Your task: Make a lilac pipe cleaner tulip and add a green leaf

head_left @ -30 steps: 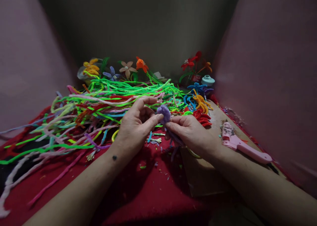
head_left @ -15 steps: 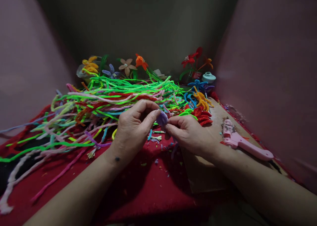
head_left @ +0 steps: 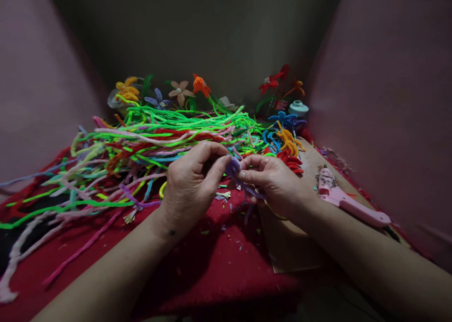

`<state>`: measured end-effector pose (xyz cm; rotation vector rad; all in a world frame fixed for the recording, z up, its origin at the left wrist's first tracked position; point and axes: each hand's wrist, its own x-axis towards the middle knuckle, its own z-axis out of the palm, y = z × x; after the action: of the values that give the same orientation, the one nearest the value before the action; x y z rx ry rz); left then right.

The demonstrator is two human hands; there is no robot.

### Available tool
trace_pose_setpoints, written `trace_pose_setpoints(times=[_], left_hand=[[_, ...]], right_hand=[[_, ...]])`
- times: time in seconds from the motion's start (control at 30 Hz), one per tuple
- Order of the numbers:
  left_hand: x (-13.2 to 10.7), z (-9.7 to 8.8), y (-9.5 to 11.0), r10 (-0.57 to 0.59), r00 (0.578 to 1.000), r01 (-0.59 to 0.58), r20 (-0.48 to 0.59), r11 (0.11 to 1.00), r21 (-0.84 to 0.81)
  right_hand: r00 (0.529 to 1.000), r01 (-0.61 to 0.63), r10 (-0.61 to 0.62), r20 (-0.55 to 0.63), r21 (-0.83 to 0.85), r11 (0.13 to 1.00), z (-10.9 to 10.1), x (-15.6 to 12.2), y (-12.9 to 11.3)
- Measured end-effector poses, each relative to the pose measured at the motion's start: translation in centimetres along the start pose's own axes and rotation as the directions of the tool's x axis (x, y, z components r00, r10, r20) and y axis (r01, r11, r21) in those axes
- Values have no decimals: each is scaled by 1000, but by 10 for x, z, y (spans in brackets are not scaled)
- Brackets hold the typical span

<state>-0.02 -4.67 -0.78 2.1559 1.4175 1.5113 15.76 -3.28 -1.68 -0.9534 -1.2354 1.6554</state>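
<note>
Between my hands is a purple pipe cleaner [head_left: 233, 167], coiled into a small rounded shape with a loose tail hanging to the lower right. My left hand [head_left: 197, 181] pinches the coil's upper left side between thumb and index finger. The fingers of my right hand [head_left: 273, 178] are closed on its right side, close to where the tail leaves it; the tail passes under that hand. Just behind lies a heap of bright pipe cleaners [head_left: 183, 119], mostly green, pink and red.
Pipe-cleaner flowers stand at the back, among them an orange one [head_left: 201, 85] and a tan one [head_left: 181, 92]. A pink glue gun [head_left: 353, 206] rests on cardboard [head_left: 293, 251] at the right. Small scraps dot the red cloth [head_left: 219, 275]. Pink walls flank both sides.
The purple coil has turned, and its tail now shows below my right hand. My right hand's fingers have shifted slightly on it; my left hand keeps its pinch.
</note>
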Motion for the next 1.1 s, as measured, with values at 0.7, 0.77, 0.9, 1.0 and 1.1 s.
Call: trace_pose_setpoints(times=[0.7,0.77,0.9,1.0,1.1], left_hand=[[-4,0,-2,159,983,-161,-93,987,-10],[-4,-1,-4,133,986,-139,-105,989,-54],[-3,-3,-4,102,991,-116,-90,979,-169],[-1,-6,-1,75,993,-100,-95,948,-303],[1,-7,4,71,993,-101,-94,926,-364]], right_hand=[[971,189,-200,-130,-90,978,2,-2,1],[928,292,-336,-163,-246,924,3,-5,1],[775,462,-621,-116,-567,682,4,-11,2],[618,567,-786,-7,-688,452,3,-14,4],[513,623,-855,83,-721,304,1,-14,3]])
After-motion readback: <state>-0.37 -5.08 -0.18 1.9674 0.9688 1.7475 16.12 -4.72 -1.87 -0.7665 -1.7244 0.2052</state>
